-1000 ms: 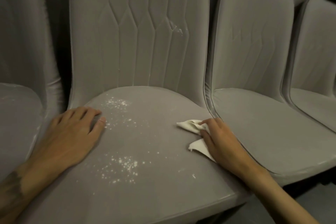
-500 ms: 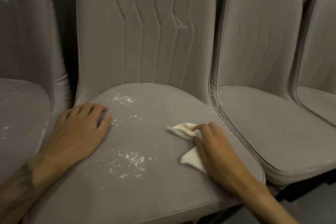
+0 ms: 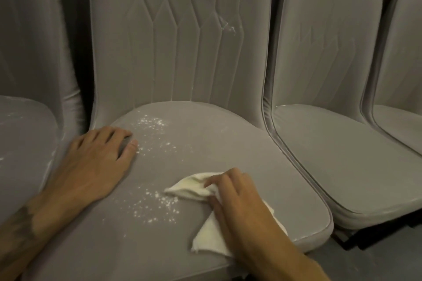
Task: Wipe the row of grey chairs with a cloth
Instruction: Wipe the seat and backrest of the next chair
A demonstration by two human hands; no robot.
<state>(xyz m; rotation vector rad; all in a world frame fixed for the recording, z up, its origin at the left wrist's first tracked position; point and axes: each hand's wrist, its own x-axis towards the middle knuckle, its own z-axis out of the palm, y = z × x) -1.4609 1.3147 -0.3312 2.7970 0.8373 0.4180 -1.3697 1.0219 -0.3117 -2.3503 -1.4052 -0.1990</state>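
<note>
Pinching a thin, crumpled white cloth [image 3: 191, 188] with the right hand [image 3: 242, 212], fingers curled over it, on the middle grey chair seat [image 3: 217, 143]. Pressing flat with the left hand [image 3: 98, 162], fingers straight, holding nothing. Just left of the cloth fingertips: white powder specks [image 3: 157, 205]. Beside the left fingertips: another speck patch [image 3: 153, 123]. Might rub specks deep into the soft, fuzzy fabric if wiped too hard, or flick them off the rounded front edge.

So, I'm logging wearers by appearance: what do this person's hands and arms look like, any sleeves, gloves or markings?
The left hand and right hand are bare and ungloved; no sleeves are in view. A dark tattoo marks the left forearm near the wrist. No watch or bracelet shows.
</note>
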